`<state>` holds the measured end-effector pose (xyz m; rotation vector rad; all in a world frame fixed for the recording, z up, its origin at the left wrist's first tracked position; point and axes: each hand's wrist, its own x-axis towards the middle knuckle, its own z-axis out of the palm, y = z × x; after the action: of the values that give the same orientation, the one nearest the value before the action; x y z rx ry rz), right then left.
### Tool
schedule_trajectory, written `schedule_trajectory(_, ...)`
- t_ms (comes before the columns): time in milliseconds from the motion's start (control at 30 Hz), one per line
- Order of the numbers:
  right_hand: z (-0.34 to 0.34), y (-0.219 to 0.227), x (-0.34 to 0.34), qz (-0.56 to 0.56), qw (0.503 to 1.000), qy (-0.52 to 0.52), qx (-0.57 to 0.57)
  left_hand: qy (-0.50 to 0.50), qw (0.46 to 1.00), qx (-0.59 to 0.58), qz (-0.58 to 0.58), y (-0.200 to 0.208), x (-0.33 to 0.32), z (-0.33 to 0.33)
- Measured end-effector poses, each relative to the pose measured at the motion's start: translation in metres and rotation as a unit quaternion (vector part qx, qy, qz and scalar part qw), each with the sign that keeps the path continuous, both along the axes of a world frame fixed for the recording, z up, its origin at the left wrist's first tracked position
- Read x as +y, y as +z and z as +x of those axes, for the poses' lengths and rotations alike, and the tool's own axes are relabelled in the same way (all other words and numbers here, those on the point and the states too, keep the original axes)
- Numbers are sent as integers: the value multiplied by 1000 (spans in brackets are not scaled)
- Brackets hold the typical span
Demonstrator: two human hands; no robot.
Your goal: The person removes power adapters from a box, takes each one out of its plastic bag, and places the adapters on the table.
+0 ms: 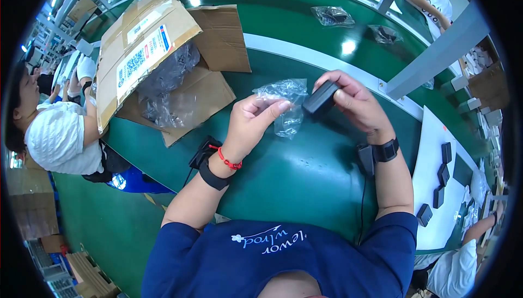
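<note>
Hands meet above the green surface (pixel 305 172). The person's left hand (pixel 253 118) pinches a crumpled clear plastic bag (pixel 286 99) between thumb and fingers. The right hand (pixel 357 101) grips a small black rectangular block (pixel 320 99), its end touching the bag's mouth. An open cardboard box (pixel 163 58) lies near the surface's far left edge.

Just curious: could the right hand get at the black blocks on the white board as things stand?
Probably not at once: the right hand holds a black block. The blocks lie bare on the board, nothing between.
</note>
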<state>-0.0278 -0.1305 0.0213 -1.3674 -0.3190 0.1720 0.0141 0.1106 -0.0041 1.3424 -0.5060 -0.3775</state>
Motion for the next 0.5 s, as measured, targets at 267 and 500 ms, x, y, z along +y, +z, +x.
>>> schedule_trajectory(267, -8, 22, 8, 4, 987, -149, -64, 2, 977, -200, 72, 0, -3, -8)
schedule_trajectory(500, -24, 31, 35, -184, 969, -132, -96, -12, 990, -112, 87, 3, -2, -12)
